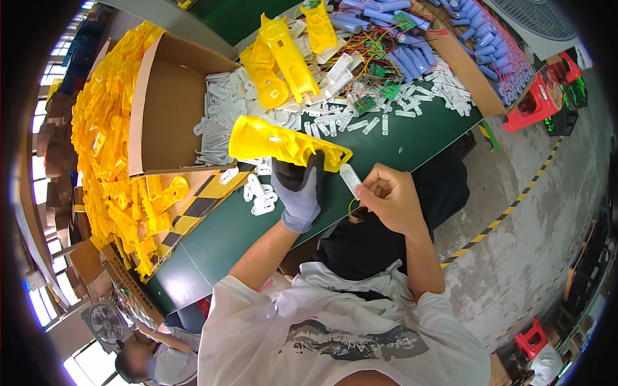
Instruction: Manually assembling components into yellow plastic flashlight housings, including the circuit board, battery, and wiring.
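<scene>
In my gloved left hand [299,193] is a yellow plastic housing [277,143], its open, ribbed side showing, held over the front of the green table. The fingers wrap under it and the thumb presses on its near side. My bare right hand [391,198] pinches a small white plastic piece [349,179], long and round-ended, by its lower end. The piece's upper end is close to the housing's right tip. A thin yellow wire [351,209] hangs below the piece; where it is fixed cannot be made out.
A cardboard box [170,106] of white pieces stands left, beside a heap of yellow housings [106,148]. More yellow housings [283,61], green circuit boards [365,104] with wires and blue cylindrical cells [402,61] lie behind. Loose white strips [385,124] cover the table [412,141]. Another person [170,354] sits lower left.
</scene>
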The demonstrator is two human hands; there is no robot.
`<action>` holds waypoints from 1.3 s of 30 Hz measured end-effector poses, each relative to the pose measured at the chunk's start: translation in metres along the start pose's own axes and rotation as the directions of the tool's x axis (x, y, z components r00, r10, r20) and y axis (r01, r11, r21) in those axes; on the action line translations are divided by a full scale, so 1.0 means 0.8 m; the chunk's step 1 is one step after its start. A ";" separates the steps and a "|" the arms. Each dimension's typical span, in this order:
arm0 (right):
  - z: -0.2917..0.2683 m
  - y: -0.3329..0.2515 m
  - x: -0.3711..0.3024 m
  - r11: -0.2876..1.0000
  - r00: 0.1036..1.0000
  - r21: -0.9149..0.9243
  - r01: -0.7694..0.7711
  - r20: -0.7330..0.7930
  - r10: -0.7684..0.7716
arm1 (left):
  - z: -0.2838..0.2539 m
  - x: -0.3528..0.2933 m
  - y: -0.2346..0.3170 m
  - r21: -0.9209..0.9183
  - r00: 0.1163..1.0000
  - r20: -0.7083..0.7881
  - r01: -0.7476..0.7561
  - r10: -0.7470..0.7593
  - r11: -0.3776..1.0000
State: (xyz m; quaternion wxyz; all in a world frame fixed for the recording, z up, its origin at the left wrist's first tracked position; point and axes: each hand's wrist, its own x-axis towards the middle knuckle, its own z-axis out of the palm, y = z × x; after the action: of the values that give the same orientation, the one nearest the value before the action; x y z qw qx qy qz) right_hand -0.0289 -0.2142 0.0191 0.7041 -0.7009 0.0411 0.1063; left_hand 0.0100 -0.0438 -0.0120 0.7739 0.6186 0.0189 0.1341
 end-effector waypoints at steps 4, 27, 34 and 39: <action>0.001 0.010 0.001 0.998 0.994 0.047 -0.050 -0.096 0.054 | -0.013 -0.019 0.006 0.174 0.925 0.380 -0.081 0.009 0.981; 0.016 0.015 0.005 0.910 0.873 -0.153 0.385 -0.260 -0.413 | 0.002 0.008 0.017 -0.321 0.836 0.361 0.527 -0.413 0.787; -0.009 0.014 -0.001 0.931 0.939 0.133 0.339 0.013 -0.343 | -0.022 0.020 0.002 0.071 0.993 -0.060 0.106 -0.101 0.992; -0.013 0.016 -0.002 0.905 0.925 0.281 0.319 0.114 -0.361 | -0.007 0.020 0.022 0.102 0.995 -0.068 0.074 -0.067 0.992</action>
State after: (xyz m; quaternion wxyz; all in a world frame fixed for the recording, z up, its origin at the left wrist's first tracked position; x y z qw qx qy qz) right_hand -0.0321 -0.2244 0.0068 0.7976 -0.5888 -0.1266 0.0325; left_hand 0.0212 -0.0310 0.0055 0.7437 0.6526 0.0726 0.1255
